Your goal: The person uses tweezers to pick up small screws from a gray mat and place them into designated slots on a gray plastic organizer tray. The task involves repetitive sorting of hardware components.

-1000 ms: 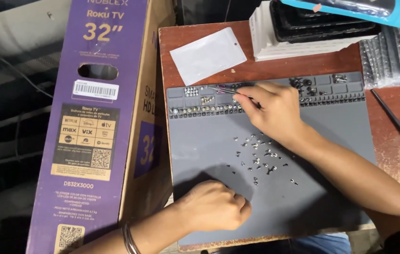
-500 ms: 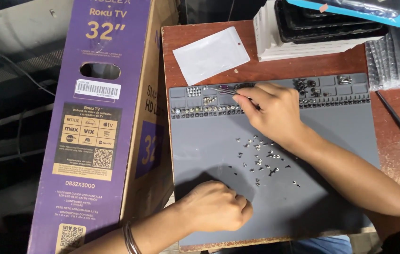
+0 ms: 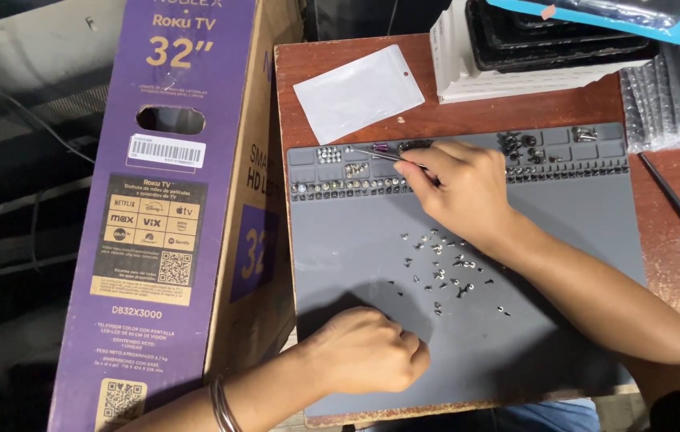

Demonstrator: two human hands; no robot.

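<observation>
Right hand point(image 3: 456, 188) is up at the far edge of the grey work mat point(image 3: 356, 264), fingers point(image 3: 424, 170) pinched on thin tweezers point(image 3: 373, 154). Tweezer tip points toward the mat's far-left corner, over the small moulded compartments point(image 3: 328, 156) there. We can't tell whether the tip holds a screw: too small.

Left hand point(image 3: 368, 352) rests on the mat near its near-left corner, fingers curled into a loose fist, gripping nothing we can see. Bracelet point(image 3: 224, 404) on that wrist.

Loose screws point(image 3: 444, 268) lie scattered mid-mat, between the two hands, just under the right wrist. A row of sorted screws point(image 3: 348, 188) runs along the strip below the compartments; more dark screws point(image 3: 520, 146) sit in compartments toward the mat's far-right corner.

Mat covers most of the brown wooden bench point(image 3: 660, 200). At the bench's far-left corner, beyond the mat: a white zip pouch point(image 3: 358, 92), lying flat. Far edge, right of it: a stack of white and black trays point(image 3: 540, 52) with a blue packet point(image 3: 660, 16) on top. Far-right corner: clear bubble wrap point(image 3: 676, 96). A thin black rod point(image 3: 679, 208) lies along the right edge.

A tall purple TV carton point(image 3: 172, 216) stands against the bench's left edge.
</observation>
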